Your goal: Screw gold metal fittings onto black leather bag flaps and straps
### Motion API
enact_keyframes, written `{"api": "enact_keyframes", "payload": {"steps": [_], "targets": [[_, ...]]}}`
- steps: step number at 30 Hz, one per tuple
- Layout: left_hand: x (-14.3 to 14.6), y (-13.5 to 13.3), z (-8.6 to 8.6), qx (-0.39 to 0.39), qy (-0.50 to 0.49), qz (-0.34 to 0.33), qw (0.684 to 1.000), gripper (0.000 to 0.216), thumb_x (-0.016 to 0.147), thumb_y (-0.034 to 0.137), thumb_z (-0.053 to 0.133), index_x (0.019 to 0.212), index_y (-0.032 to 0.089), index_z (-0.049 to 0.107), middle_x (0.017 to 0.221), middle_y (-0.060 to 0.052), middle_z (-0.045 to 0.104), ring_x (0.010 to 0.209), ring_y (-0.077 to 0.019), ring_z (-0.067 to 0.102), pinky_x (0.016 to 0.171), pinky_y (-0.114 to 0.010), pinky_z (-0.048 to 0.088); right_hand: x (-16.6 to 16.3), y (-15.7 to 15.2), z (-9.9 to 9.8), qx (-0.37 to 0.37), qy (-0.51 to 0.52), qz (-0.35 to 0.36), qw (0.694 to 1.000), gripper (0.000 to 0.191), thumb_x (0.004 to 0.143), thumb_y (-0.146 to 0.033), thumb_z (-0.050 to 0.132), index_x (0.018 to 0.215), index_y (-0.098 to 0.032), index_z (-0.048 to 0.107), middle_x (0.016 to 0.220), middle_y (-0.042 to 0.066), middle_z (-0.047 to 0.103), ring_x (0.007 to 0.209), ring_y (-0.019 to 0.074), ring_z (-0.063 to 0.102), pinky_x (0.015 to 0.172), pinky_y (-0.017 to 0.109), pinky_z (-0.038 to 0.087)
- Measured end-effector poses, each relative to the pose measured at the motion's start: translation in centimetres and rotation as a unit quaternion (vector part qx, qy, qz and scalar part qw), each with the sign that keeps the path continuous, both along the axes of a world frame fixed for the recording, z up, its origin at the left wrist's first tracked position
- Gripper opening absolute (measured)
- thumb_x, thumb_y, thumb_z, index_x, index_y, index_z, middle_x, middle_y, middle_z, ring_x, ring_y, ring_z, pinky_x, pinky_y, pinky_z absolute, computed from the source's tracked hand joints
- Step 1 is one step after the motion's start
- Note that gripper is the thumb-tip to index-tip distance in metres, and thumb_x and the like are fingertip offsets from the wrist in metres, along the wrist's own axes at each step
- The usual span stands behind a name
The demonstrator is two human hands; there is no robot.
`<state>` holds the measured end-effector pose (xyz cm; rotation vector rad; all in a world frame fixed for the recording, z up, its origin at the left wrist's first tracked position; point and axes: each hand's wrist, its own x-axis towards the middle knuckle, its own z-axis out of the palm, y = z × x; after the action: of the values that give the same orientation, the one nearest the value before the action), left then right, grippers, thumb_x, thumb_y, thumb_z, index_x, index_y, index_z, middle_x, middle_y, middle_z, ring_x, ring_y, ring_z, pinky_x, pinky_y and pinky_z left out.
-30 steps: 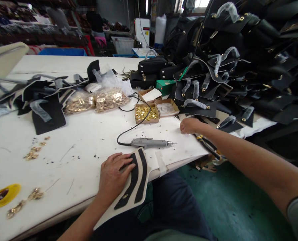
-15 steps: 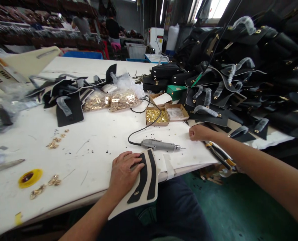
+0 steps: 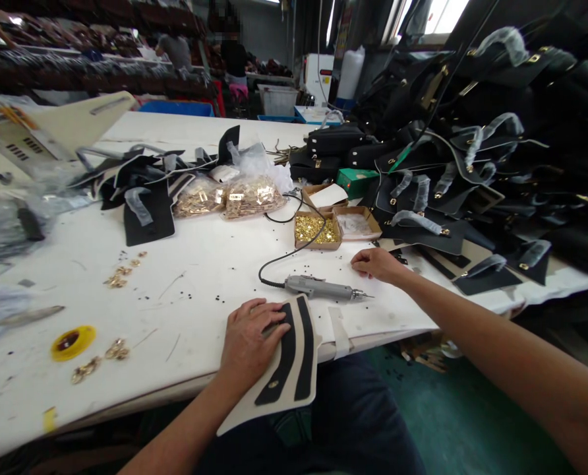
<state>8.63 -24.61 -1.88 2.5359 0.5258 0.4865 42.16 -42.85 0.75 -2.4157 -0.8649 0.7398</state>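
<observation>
My left hand (image 3: 252, 336) lies flat, fingers apart, on a beige bag panel (image 3: 308, 330) with black strips; the panel overhangs the table's front edge. A small gold fitting (image 3: 273, 384) sits on one strip. My right hand (image 3: 373, 264) is low over the table, its fingers curled and pinched together; whatever is between the fingertips is hidden. Between the hands lies a grey electric screwdriver (image 3: 318, 287), its bit pointing right. Small black specks dot the tabletop around it. A dark object (image 3: 400, 257) just behind my right hand is partly covered.
Behind the screwdriver stand a box of gold studs (image 3: 316, 229) and a box of clear plastic pieces (image 3: 358, 224). Bags of gold hardware (image 3: 254, 196) lie farther back. Black bag parts (image 3: 427, 231) pile up at right. A yellow tape roll (image 3: 73, 343) and gold fittings (image 3: 118, 349) are at left.
My right hand has moved left and away from the table's right edge. The yellow-and-black handled pliers by my right wrist no longer show there. My left hand stays on the panel.
</observation>
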Motion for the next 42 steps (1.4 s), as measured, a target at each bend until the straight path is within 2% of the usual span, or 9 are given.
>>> {"api": "enact_keyframes", "payload": {"steps": [5,11,15,18,23,31,38,42], "targets": [[0.0,-0.1,0.2,-0.008,0.002,-0.002,1.000,0.014,0.090,0.035,0.071,0.100,0.032,0.080,0.121,0.000,0.076,0.125,-0.0319,0.058,0.105,-0.053,0.041,-0.2,0.6,-0.3,-0.021,-0.017,0.000,1.000,0.014,0.083,-0.022,0.062,0.089,-0.017,0.073,0.061,0.000,0.068,0.051,0.0105,0.058,0.050,0.019,0.044],[0.0,-0.1,0.2,-0.015,0.002,0.001,1.000,0.013,0.090,0.035,0.071,0.099,0.032,0.079,0.121,0.001,0.076,0.126,-0.0321,0.058,0.105,-0.054,0.041,-0.3,1.4,0.3,-0.074,-0.071,0.005,0.995,0.012,0.080,-0.024,0.064,0.082,-0.017,0.073,0.061,0.001,0.069,0.052,0.0125,0.060,0.052,0.022,0.043],[-0.1,-0.2,0.0,-0.015,-0.007,0.003,1.000,0.013,0.090,0.035,0.071,0.100,0.032,0.079,0.120,0.000,0.076,0.125,-0.0320,0.058,0.104,-0.053,0.042,-0.7,1.1,0.5,-0.089,-0.152,0.006,0.984,0.014,0.080,-0.031,0.068,0.085,-0.019,0.074,0.082,0.005,0.076,0.071,0.0170,0.066,0.060,0.025,0.042],[-0.1,-0.2,0.0,-0.014,-0.011,0.003,1.000,0.013,0.090,0.036,0.071,0.100,0.032,0.079,0.120,0.000,0.076,0.125,-0.0317,0.058,0.105,-0.053,0.041,-1.4,0.4,0.2,-0.080,-0.208,0.022,0.975,0.019,0.088,-0.037,0.064,0.094,-0.022,0.075,0.103,0.005,0.076,0.092,0.0198,0.066,0.071,0.026,0.043],[-0.1,-0.2,0.2,-0.015,-0.010,0.003,1.000,0.012,0.090,0.035,0.071,0.100,0.032,0.078,0.120,0.002,0.076,0.126,-0.0313,0.057,0.105,-0.052,0.042,-2.2,-0.6,-0.1,-0.071,-0.244,0.081,0.964,0.028,0.098,-0.036,0.052,0.103,-0.023,0.076,0.116,0.006,0.073,0.102,0.0199,0.065,0.079,0.026,0.043],[0.0,-0.4,0.7,-0.016,-0.003,0.005,1.000,0.011,0.088,0.033,0.072,0.098,0.031,0.077,0.120,0.002,0.076,0.125,-0.0319,0.058,0.102,-0.052,0.042,-0.5,0.6,1.0,-0.127,-0.244,0.154,0.949,0.022,0.090,-0.033,0.061,0.097,-0.024,0.081,0.100,0.004,0.077,0.090,0.0194,0.068,0.076,0.025,0.045],[0.0,-0.7,1.3,-0.016,0.009,0.000,1.000,0.013,0.085,0.031,0.076,0.098,0.030,0.074,0.120,0.001,0.076,0.122,-0.0299,0.058,0.100,-0.050,0.041,-1.6,1.8,1.7,-0.197,-0.301,0.201,0.911,0.024,0.085,-0.029,0.058,0.089,-0.017,0.078,0.096,0.015,0.076,0.087,0.0273,0.068,0.070,0.031,0.041],[-0.2,-0.9,1.0,-0.024,0.002,0.002,1.000,0.015,0.085,0.032,0.077,0.100,0.029,0.073,0.120,0.001,0.076,0.123,-0.0284,0.057,0.101,-0.049,0.040,-1.9,1.7,1.6,-0.216,-0.320,0.215,0.897,0.024,0.085,-0.030,0.056,0.088,-0.018,0.076,0.096,0.014,0.076,0.085,0.0271,0.067,0.067,0.031,0.039]]}}
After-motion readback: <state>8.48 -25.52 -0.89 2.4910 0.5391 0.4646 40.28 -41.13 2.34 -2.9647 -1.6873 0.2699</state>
